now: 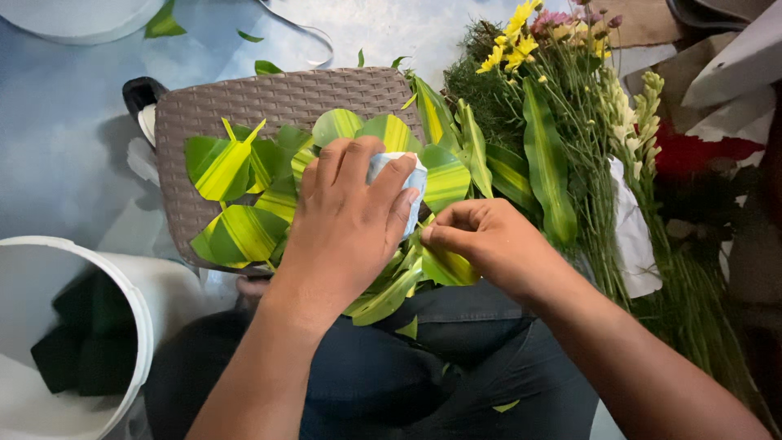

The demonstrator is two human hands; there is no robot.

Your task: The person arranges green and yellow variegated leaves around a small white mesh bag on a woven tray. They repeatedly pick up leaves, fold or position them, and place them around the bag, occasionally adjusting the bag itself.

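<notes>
- The left hand (346, 220) is pressing down, fingers curled, grasping a small pale blue and white bundle (399, 175) that is showing between its fingertips.
- The right hand (489, 244) is pinching the edge of a folded green-and-yellow striped leaf (446, 265) between thumb and forefinger, just beside the left hand.
- Both hands are working over a fan of folded green-and-yellow striped leaves (236, 232), which is lying on a brown woven plastic stool top (261, 98) in front of the person's knees.
- A bunch of cut stems with yellow, pink and white flowers and long striped leaves (562, 122) is lying to the right of the stool.
- A white plastic bucket (122, 285) holding dark green blocks is standing at the lower left.
- The person's dark blue trousers (407, 375) are filling the bottom of the view.
</notes>
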